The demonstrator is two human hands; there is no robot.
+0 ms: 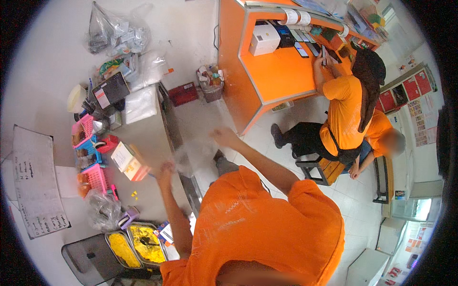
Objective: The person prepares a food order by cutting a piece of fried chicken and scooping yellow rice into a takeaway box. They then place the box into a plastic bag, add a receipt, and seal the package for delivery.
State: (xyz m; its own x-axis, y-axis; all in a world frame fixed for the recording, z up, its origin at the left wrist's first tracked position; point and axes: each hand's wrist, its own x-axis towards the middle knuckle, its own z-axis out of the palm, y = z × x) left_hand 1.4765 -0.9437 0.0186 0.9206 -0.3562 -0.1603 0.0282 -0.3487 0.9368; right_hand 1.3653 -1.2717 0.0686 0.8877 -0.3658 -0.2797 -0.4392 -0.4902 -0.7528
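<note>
My left hand [166, 171] is closed at the edge of a steel-topped table, with a thin clear plastic bag [189, 155] at its fingers. The bag is blurred and spreads towards my right hand [223, 137], which is raised over the floor with its fingers curled. Whether the right fingers grip the plastic cannot be told. Just left of my left hand, a white and orange printed carton [130, 162] stands on the table [143, 134]. A red tape dispenser [106, 143] is beyond it, and small yellow bits [134, 195] lie nearby.
Pink and blue baskets [94, 178], a tablet [111, 90] and stacked clear bags [140, 104] line the table. Metal trays of yellow food [146, 241] stand near my left arm. An orange counter [286, 75], a bin [211, 84], a standing co-worker [343, 111] and a seated person [379, 130] are around.
</note>
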